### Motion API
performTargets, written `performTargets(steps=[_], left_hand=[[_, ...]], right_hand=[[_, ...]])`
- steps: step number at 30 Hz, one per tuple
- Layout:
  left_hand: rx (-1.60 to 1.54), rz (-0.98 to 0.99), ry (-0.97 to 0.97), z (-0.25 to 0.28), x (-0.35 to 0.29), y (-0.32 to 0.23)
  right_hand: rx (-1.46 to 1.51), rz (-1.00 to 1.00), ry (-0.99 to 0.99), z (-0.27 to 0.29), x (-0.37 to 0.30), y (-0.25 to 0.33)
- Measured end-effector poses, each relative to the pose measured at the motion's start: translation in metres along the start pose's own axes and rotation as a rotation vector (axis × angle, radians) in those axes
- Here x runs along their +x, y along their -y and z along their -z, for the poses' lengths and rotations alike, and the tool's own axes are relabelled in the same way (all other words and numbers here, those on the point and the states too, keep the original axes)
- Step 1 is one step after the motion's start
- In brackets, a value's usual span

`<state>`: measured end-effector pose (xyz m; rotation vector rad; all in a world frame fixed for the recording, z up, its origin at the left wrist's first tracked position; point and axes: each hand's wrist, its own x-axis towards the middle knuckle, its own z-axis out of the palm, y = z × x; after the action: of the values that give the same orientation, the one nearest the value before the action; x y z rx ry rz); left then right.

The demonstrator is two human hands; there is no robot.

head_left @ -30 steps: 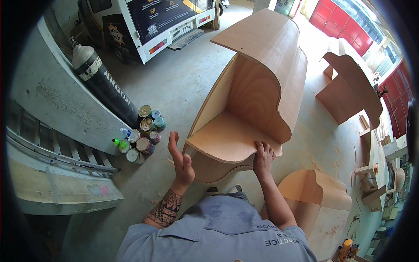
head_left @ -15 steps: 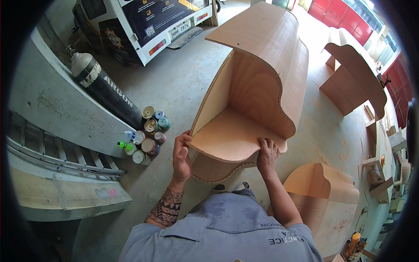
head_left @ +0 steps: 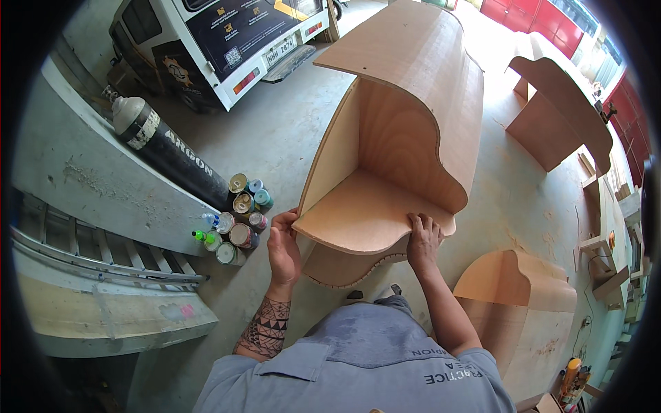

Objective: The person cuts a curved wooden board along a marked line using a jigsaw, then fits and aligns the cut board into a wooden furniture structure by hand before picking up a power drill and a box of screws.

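Observation:
In front of me stands a large plywood cabinet with wavy edges and an open compartment facing me. A curved plywood shelf panel forms the compartment's floor. At its front left corner, where the side panel meets it, my left hand has its fingers closed around the edge. My right hand grips the shelf's front edge farther right, fingers bent over the top; its thumb is hidden. Below the shelf, a lower plywood panel shows a wavy, notched edge.
A smaller plywood piece sits close on my right, and another curved one stands farther back. To the left are paint cans, a black gas cylinder and a ladder. A van is parked beyond.
Both hands keep their hold on the plywood with hardly any movement. The view has shifted slightly, so the surroundings sit a little differently in the picture.

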<state>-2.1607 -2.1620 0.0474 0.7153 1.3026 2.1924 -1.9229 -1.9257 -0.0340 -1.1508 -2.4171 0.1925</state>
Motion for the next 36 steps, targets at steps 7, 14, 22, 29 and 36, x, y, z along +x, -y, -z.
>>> performTargets(steps=[7, 14, 22, 29, 36], left_hand=[[-0.243, 0.046, -0.243, 0.016, -0.008, 0.011], [-0.138, 0.079, -0.280, 0.020, -0.018, 0.017], [-0.090, 0.016, -0.244, 0.026, -0.025, 0.015], [-0.062, 0.085, -0.261, 0.031, -0.024, 0.017], [0.292, -0.118, -0.345, 0.001, -0.016, 0.002]], right_hand=[[0.013, 0.004, 0.011, 0.003, 0.001, 0.001], [0.068, 0.020, 0.028, 0.006, 0.001, 0.000], [0.142, 0.119, -0.068, 0.034, 0.030, -0.023], [0.177, -0.079, 0.054, 0.040, 0.097, -0.048], [0.216, -0.077, -0.334, 0.013, 0.100, -0.039]])
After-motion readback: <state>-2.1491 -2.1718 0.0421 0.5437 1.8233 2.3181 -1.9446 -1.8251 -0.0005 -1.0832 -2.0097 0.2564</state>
